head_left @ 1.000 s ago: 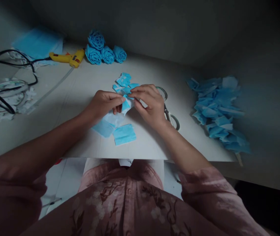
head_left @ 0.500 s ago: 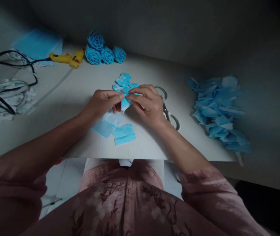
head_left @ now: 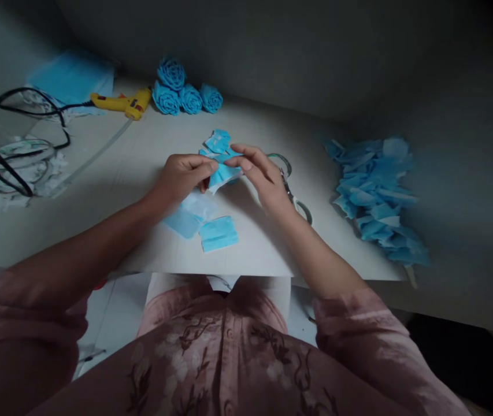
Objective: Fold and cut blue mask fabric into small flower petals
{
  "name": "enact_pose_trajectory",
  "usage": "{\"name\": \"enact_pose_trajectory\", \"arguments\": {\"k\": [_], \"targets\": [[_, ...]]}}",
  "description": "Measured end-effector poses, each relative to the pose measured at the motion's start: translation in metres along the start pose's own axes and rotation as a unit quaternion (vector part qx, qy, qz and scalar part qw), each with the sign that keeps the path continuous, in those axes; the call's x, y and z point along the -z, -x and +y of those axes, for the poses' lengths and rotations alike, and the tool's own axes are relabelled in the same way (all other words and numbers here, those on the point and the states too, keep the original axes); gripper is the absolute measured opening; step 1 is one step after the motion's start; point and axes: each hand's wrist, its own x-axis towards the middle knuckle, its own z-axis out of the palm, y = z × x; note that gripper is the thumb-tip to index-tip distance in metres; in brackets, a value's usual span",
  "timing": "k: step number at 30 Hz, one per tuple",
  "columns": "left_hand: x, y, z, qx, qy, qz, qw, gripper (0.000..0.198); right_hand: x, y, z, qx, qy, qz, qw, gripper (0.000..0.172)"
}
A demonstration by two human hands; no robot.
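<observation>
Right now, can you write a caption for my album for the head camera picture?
Left hand and right hand at a blue piece, with four blue roses and a glue gun beyond.

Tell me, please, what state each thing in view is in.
Left hand: pinching the blue piece
Right hand: at that piece, grip unclear
Blue piece: held, bent
Blue rectangle: creased, unheld
Blue rosettes: rolled up, bunched together
Yellow glue gun: lying down, power unclear
Black cord: looped
Scissors: partly hidden, open or shut unclear
Blue heap: loosely piled

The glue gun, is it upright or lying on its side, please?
Lying on its side: seen from above, the glue gun shows its profile.
</observation>
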Motion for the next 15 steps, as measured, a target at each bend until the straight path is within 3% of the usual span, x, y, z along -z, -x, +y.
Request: {"name": "enact_pose_trajectory", "arguments": {"k": [3,6,15], "targets": [[-0.002,0.001,0.004,-0.011,-0.011,0.006,1.000,0.027,-0.004,-0.001,0.000,-0.114,-0.078,-0.008,0.990,0.061],[-0.004,0.002,0.005,-0.014,-0.020,0.010,1.000,0.025,-0.006,-0.001,-0.003,-0.177,-0.139,-0.036,0.974,0.063],[-0.007,0.004,0.002,-0.021,-0.046,-0.001,0.999,0.030,-0.011,0.001,-0.009,-0.171,-0.184,-0.057,0.966,0.047]]}}
